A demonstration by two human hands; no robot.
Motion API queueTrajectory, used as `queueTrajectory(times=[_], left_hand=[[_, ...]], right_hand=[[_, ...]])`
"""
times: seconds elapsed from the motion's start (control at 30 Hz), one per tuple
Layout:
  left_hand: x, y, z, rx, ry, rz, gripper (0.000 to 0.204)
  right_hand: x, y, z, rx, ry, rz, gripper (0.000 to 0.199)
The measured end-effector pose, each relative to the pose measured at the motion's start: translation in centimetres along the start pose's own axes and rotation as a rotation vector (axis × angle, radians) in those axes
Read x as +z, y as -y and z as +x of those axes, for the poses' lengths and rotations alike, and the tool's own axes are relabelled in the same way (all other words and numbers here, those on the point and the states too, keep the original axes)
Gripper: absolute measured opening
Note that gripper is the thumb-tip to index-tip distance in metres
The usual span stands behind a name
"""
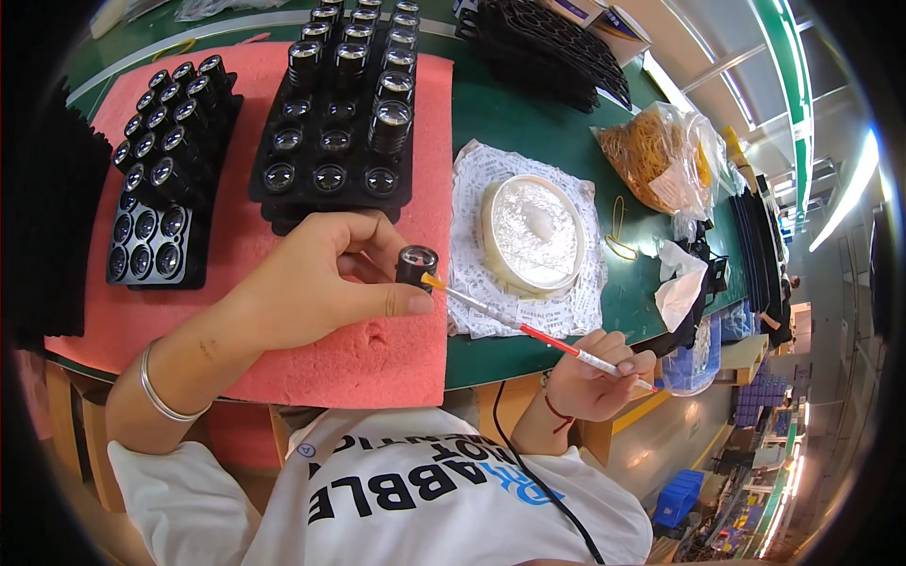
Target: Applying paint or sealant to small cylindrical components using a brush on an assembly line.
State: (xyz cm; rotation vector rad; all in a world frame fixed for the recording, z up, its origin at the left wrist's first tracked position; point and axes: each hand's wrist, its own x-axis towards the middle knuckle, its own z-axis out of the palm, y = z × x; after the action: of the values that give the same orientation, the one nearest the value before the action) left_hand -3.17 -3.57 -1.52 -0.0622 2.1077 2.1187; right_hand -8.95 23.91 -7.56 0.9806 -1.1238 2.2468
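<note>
Between the thumb and fingers of my left hand is a small black lens barrel, held upright over the pink foam mat. My right hand grips a thin red and white paintbrush by its handle. The brush's yellowish bristles touch the lens barrel near its rim. Beyond my left hand stands a black tray with several similar barrels in its holes. To the right of the mat, a round white dish with crinkled shiny contents sits on a printed white cloth.
A second black tray of barrels lies at the left of the mat. On the green table are a yellow rubber band, a clear bag of rubber bands and stacked black trays. A black cable runs down my front.
</note>
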Motion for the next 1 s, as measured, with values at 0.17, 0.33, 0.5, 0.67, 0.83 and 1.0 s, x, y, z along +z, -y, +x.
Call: queueTrajectory(times=[0.17, 0.33, 0.5, 0.67, 0.83, 1.0], left_hand=[[0.0, 0.1, 0.0, -0.005, -0.001, -0.014, 0.026], [0.0, -0.2, -0.1, -0.013, 0.014, -0.003, 0.024], [0.0, -0.4, 0.0, -0.024, 0.047, -0.04, 0.025], [0.0, -0.6, -0.3, -0.013, 0.058, -0.069, 0.026], [-0.3, -4.0, -2.2, 0.254, -0.023, 0.419, 0.025], [-4.2, -7.9, -8.1, 0.518, -0.496, 0.995, 0.03]], right_hand=[[0.2, 0.0, 0.1, 0.008, -0.033, -0.04, 0.017], [0.3, 0.0, 0.1, 0.019, -0.123, -0.08, 0.017], [0.0, 0.1, 0.0, 0.033, -0.11, -0.084, 0.016], [0.0, -0.1, -0.1, -0.004, -0.129, -0.085, 0.017], [0.1, -0.1, -0.1, -0.038, -0.16, -0.067, 0.018], [0.1, -0.2, 0.0, -0.047, -0.159, 0.002, 0.015]])
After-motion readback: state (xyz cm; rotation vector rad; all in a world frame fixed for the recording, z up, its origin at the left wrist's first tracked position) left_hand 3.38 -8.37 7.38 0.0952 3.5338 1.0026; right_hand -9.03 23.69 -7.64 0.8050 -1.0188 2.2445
